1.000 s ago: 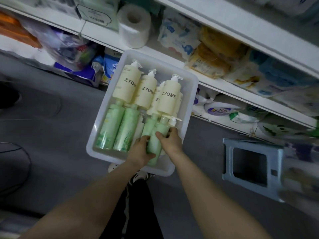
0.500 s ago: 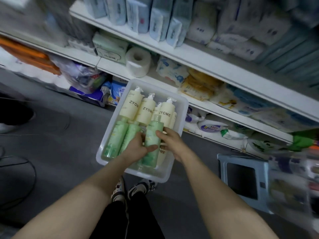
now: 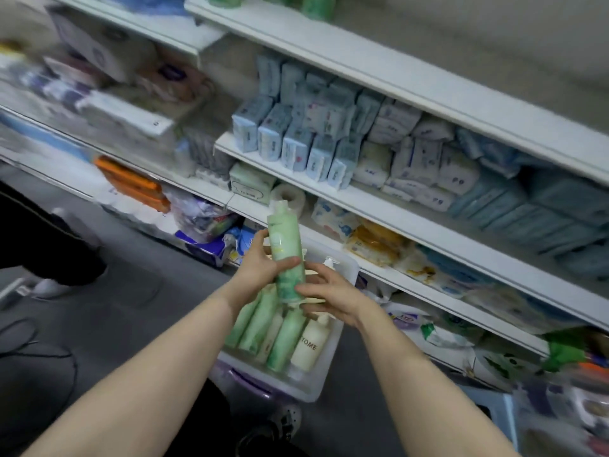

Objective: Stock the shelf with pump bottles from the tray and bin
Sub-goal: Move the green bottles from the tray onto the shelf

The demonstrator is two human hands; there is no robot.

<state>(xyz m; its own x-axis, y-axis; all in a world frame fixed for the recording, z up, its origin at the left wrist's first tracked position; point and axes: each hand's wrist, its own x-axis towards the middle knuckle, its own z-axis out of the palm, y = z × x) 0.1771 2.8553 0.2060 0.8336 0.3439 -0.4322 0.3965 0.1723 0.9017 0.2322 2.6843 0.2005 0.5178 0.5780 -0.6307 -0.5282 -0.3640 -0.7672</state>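
Just left of the frame's centre, my left hand point(image 3: 260, 268) wraps its fingers and thumb round the middle of a tall pale-green plastic pump bottle point(image 3: 286, 255), which I hold upright above the white plastic tray point(image 3: 346, 263) in the lower middle. My right hand point(image 3: 329, 296) pinches the same bottle low down, near its base, fingers curled against it. Below my hands more green bottles and a cream bottle lettered "YOME" point(image 3: 309, 346) lie in the tray, their upper ends hidden by my wrists. I judge the risk to be a slip: the bottle is smooth, and if one hand lets go too soon it could drop onto the stock below. Its pump head could also catch the white shelf edge point(image 3: 412, 212) to the right as I lift. The bottle's top is blurred; I cannot make out its pump, and the left shelves are smeared.
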